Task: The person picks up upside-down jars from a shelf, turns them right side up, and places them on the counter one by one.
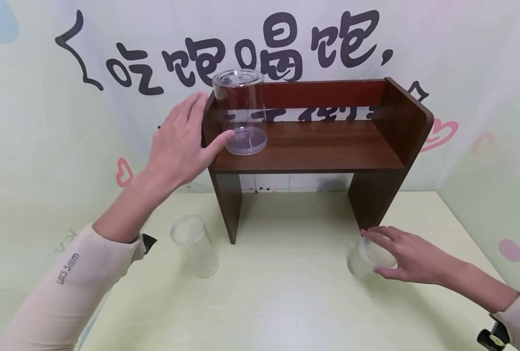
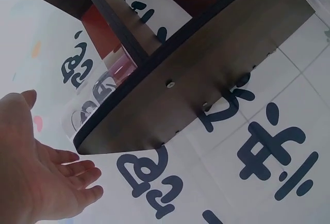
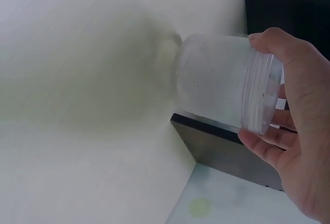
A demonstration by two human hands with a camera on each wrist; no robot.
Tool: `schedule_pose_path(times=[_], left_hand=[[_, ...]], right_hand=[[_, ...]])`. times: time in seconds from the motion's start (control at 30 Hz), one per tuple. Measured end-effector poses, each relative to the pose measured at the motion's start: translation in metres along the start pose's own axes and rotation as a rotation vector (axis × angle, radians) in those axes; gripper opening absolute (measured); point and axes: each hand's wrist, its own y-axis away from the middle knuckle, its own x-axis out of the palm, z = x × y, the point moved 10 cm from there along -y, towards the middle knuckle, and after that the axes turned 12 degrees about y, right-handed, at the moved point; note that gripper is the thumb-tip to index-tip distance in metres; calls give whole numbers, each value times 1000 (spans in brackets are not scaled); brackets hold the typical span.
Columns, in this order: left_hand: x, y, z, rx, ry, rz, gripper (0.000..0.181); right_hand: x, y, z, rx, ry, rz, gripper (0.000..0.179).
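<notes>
A tall clear plastic jar [image 1: 244, 109] stands upright at the left end of the brown wooden shelf [image 1: 321, 146]. My left hand [image 1: 181, 136] is beside it, fingers extended, the thumb overlapping the jar in the head view. In the left wrist view, that hand [image 2: 46, 167] shows with spread, relaxed fingers outside the shelf's side panel [image 2: 170, 79]. By the shelf's right foot, my right hand [image 1: 411, 256] holds a shorter clear jar [image 1: 360, 258] from above. The right wrist view shows thumb and fingers round the rim of this jar [image 3: 214, 77].
Another clear jar [image 1: 200, 251] stands on the pale table [image 1: 277, 297] to the left of the shelf. Behind the table hangs a light backdrop [image 1: 470, 63] with large black lettering and pink hearts.
</notes>
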Motion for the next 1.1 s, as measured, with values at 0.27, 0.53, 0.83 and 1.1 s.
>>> schedule_pose_path(times=[0.27, 0.53, 0.83, 1.1], left_hand=[[7, -10, 8, -38, -30, 68, 93], [16, -22, 13, -61, -62, 143, 97], [21, -27, 19, -88, -82, 196, 101], [23, -27, 17, -82, -89, 226, 101]], right_hand=[[13, 11, -7, 17, 8, 59, 82], [26, 18, -12, 36, -5, 149, 82], [28, 18, -14, 39, 15, 153, 81], [10, 11, -5, -17, 112, 70, 82]])
